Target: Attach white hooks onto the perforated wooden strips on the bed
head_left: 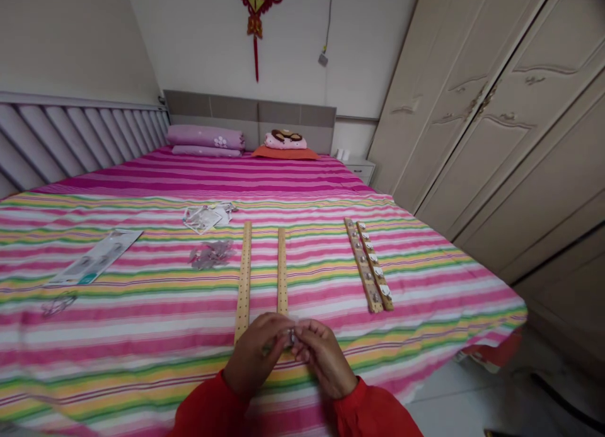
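Note:
My left hand [258, 349] and my right hand [321, 353] meet low in the middle of the view, both in red sleeves. Between their pinched fingertips is a small shiny metal piece [291, 335], with a bit of clear film beside it; its exact kind is too small to tell. Just beyond the hands lie two wooden strips with rows of holes, a left strip [244, 270] and a right strip [282, 267]. The hands cover the right strip's near end. Over to the right, two more strips [363, 260] [375, 267] carry rows of small metal and white pieces.
A striped cloth [142, 336] covers the bed. Left of the strips lie a pile of small grey clear pieces [211, 254], white-and-clear packaging [208, 217], a flat packet [97, 258] and a thin wire-like tangle [59, 303]. A wardrobe [496, 128] stands at right.

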`<state>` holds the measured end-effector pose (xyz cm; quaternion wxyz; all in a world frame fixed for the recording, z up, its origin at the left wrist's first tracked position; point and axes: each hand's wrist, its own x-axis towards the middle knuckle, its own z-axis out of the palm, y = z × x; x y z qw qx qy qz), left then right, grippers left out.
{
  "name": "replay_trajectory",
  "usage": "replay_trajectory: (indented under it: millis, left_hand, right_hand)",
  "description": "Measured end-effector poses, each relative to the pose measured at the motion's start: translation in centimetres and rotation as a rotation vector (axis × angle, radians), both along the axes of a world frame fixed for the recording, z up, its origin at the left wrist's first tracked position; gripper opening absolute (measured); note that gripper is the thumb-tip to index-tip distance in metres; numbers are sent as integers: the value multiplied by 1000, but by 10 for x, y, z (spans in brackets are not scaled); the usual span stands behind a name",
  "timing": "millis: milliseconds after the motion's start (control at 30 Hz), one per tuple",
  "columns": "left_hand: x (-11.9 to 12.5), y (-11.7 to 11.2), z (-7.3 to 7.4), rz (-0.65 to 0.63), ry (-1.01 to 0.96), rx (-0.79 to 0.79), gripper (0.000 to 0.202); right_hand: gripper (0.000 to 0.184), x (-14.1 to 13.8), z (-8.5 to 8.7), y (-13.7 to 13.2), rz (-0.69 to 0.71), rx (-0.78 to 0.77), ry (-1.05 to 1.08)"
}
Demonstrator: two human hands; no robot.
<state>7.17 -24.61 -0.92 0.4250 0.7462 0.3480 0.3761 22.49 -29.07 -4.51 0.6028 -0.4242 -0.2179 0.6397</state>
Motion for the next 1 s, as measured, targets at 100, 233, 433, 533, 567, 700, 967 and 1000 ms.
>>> replay_trajectory:
  millis: [100,233,433,533,567,700,967,1000]
  left_hand:
    - [0,2,1,228,-175,-254,25]
    - [3,6,-8,210,-229,-533,35]
    - [12,19,-21,249,-282,-630,43]
    - [16,25,-25,266,-289,-595,39]
    - [17,25,-26,278,-280,-576,38]
    - [20,22,-33,335,-249,-510,33]
    - [20,15,-45,370,-227,-526,32]
    - [20,14,-46,370,-227,-519,32]
  right_hand:
    - [30,-2,1,3,-51,12,-18]
    - [31,-6,1,8,-57,24,-26]
    - [37,-5,3,22,-77,60,-136]
    - [38,-3,2,30,-95,72,-193]
    - [38,-3,1,32,-97,71,-207]
    - [36,-5,-10,35,-105,68,-244]
    - [32,-6,-23,35,-110,57,-294]
    - [32,-6,-24,35,-111,55,-297]
